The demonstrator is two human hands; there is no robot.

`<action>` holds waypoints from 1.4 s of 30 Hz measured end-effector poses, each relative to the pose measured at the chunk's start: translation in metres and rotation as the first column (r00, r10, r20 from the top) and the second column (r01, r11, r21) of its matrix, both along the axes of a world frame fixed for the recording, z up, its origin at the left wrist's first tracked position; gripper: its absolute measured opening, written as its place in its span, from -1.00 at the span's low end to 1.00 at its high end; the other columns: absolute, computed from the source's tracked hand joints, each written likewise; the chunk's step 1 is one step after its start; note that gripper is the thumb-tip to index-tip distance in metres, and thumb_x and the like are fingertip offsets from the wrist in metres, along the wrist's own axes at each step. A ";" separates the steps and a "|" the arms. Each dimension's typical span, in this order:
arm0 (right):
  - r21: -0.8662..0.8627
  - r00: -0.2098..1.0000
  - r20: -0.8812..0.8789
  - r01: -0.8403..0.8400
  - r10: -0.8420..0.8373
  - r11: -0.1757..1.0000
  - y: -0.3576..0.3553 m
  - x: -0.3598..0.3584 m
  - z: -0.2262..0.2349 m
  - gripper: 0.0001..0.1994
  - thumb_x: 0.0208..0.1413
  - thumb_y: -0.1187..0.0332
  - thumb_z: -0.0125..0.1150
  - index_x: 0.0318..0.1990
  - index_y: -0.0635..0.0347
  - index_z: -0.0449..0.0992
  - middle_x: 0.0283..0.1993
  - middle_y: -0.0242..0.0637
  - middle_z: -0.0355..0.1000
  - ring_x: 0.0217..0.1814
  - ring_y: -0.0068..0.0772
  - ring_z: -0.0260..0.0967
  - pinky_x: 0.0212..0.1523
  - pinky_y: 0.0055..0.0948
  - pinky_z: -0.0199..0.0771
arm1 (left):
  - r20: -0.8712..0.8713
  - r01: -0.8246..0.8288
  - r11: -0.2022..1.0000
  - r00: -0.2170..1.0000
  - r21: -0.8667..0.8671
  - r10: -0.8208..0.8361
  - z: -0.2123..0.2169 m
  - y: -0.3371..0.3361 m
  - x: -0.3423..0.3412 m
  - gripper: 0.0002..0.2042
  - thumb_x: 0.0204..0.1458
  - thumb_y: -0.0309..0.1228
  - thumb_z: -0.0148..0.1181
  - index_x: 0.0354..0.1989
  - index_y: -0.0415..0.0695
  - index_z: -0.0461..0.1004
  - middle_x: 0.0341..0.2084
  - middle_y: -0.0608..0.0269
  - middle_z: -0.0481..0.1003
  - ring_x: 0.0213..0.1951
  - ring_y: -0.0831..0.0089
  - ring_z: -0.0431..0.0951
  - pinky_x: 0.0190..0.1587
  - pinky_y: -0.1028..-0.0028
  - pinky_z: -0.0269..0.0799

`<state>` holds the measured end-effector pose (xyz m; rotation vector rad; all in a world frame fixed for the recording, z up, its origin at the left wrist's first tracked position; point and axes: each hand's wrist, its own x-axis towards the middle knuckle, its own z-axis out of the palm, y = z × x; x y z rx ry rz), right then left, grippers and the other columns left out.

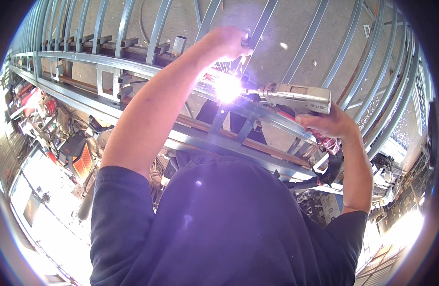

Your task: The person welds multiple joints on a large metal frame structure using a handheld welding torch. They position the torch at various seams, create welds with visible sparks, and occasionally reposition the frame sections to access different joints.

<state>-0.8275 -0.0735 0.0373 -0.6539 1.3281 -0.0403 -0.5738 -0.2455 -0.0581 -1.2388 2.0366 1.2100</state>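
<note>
The right hand (330, 125) is wrapped around the grip of a grey handheld welding gun (295, 97), fingers curled tight on the handle beneath the body. The gun lies roughly level, at 3 o'clock from the picture's centre, with its nozzle pointing toward 9 o'clock. A bright white arc (228, 87) burns at the nozzle tip, just above centre, against a bar of the metal frame (148, 71).

The left hand (227, 42) sits at 12 o'clock, directly above the arc. It is closed over a slanted bar (261, 24) of the frame, with the knuckles toward the camera; the fingertips are hidden behind the bar.

The frame consists of long parallel galvanised bars joined by cross rails, and it spans the upper half of the view from 9 o'clock to 3 o'clock. Short square tube stubs (129, 42) line a rail at 11 o'clock.

A dark cable (324, 177) runs down from the gun handle toward 4 o'clock. The person's dark shirt (219, 224) fills the 6 o'clock area.
</note>
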 end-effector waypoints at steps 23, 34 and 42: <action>0.034 1.000 -0.011 0.011 -0.011 0.999 0.006 -0.006 0.002 -0.42 0.11 0.26 0.53 0.24 0.30 0.50 -0.22 -0.33 0.57 -0.28 -0.51 0.50 -0.28 -0.44 0.59 | -0.034 0.024 0.999 0.999 0.022 -0.023 -0.005 -0.002 0.004 -0.55 0.28 -0.11 0.28 0.26 -0.05 0.56 0.03 -0.02 0.66 0.06 0.11 0.67 0.16 0.22 0.52; -0.055 0.991 0.023 0.134 -0.133 0.989 0.052 -0.075 0.007 -0.45 0.03 0.25 0.62 0.13 0.31 0.56 -0.16 -0.25 0.62 -0.20 -0.42 0.56 -0.20 -0.39 0.68 | -0.108 -0.148 0.924 0.987 -0.352 0.117 0.023 0.022 -0.020 -0.56 0.25 -0.14 0.26 0.23 -0.06 0.54 -0.04 0.00 0.68 -0.03 0.04 0.70 0.04 0.10 0.60; 0.076 0.983 -0.127 0.142 -0.132 0.987 0.084 -0.092 0.006 -0.35 -0.02 0.24 0.65 0.21 0.28 0.54 -0.09 -0.16 0.63 -0.09 -0.33 0.58 -0.10 -0.34 0.68 | -0.205 -0.093 0.994 0.976 -0.059 0.079 -0.021 0.093 -0.075 -0.61 0.24 -0.17 0.27 0.10 -0.18 0.61 -0.17 -0.04 0.70 -0.13 0.02 0.70 -0.05 0.18 0.57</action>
